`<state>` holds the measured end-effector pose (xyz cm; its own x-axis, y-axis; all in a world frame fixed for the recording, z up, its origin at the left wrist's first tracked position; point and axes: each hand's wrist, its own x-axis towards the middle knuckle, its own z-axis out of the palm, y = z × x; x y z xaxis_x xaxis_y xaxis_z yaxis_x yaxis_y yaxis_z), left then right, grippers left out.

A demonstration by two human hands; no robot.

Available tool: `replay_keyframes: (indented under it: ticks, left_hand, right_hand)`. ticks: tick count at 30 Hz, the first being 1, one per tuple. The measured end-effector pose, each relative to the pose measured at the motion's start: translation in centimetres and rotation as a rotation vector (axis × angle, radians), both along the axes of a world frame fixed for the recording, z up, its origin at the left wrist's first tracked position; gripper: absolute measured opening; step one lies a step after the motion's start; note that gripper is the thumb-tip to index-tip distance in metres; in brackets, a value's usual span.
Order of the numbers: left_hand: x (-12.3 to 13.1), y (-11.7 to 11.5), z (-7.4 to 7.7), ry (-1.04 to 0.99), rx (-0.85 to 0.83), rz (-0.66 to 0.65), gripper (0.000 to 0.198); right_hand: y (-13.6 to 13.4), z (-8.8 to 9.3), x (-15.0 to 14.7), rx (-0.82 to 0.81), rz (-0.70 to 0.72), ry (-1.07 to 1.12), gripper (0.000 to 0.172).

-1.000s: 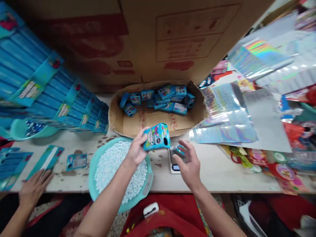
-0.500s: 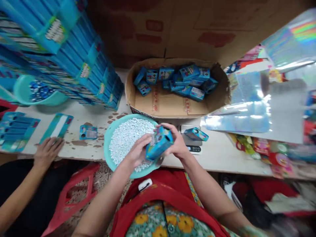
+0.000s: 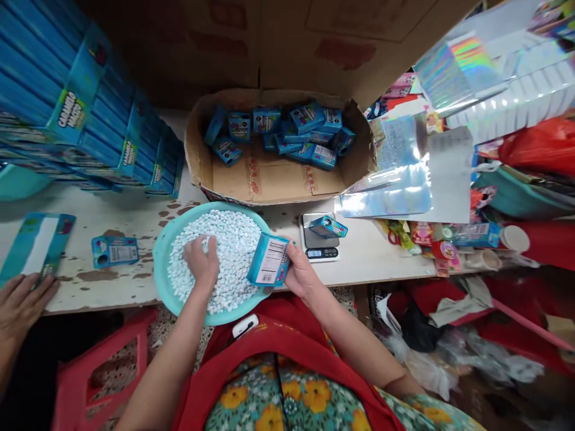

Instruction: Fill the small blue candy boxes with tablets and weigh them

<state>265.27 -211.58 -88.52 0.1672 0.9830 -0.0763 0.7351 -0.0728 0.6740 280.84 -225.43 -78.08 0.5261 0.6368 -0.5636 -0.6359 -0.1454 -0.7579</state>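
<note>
My right hand [image 3: 302,274] holds a small blue candy box [image 3: 268,260] upright over the near edge of a teal basin [image 3: 162,263] filled with small white candies [image 3: 233,239]. My left hand [image 3: 202,261] rests in the candies, fingers curled down into them. What it has between the fingers is hidden. Just right of the basin stands a small digital scale [image 3: 320,246] with another blue box [image 3: 327,227] lying on it.
An open cardboard tray [image 3: 274,179] with several blue boxes sits behind the basin. Stacks of flat blue cartons [image 3: 85,120] rise at the left. Holographic bags [image 3: 404,173] and clutter lie at the right. Another person's hand [image 3: 22,299] rests at the table's left edge near a flat carton [image 3: 38,245].
The blue box has passed from my left hand to my right. My left hand has dropped into the white candies. The view has shifted.
</note>
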Motion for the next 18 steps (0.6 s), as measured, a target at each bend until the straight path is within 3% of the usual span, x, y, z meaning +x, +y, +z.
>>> replay_keyframes:
  ticks: [4, 9, 11, 14, 16, 18]
  left_hand:
    - [2.0, 0.9, 0.1, -0.153, -0.124, 0.082, 0.033]
    - [1.5, 1.2, 2.0, -0.652, -0.432, 0.286, 0.03]
    - [1.0, 1.3, 4.0, -0.867, -0.62, 0.359, 0.032]
    - [0.2, 1.4, 8.0, -1.086, -0.859, 0.335, 0.034]
    - [0.1, 1.3, 10.7, -1.229, -0.9, 0.304, 0.033]
    - [0.2, 1.1, 12.8, -1.356, -0.833, 0.309, 0.031]
  right_hand:
    - [0.3, 0.8, 0.1, -0.03, 0.059, -0.039, 0.041]
    - [1.2, 3.0, 0.0, -0.103, 0.218, -0.473, 0.046]
    - [1.6, 3.7, -0.2, -0.134, 0.318, -0.704, 0.045]
    - [2.4, 4.5, -1.0, -0.109, 0.45, -1.049, 0.038]
    - [3.1, 4.8, -2.0, -0.07, 0.517, -1.212, 0.034]
    - [3.7, 4.9, -3.0, -0.042, 0.582, -1.303, 0.032]
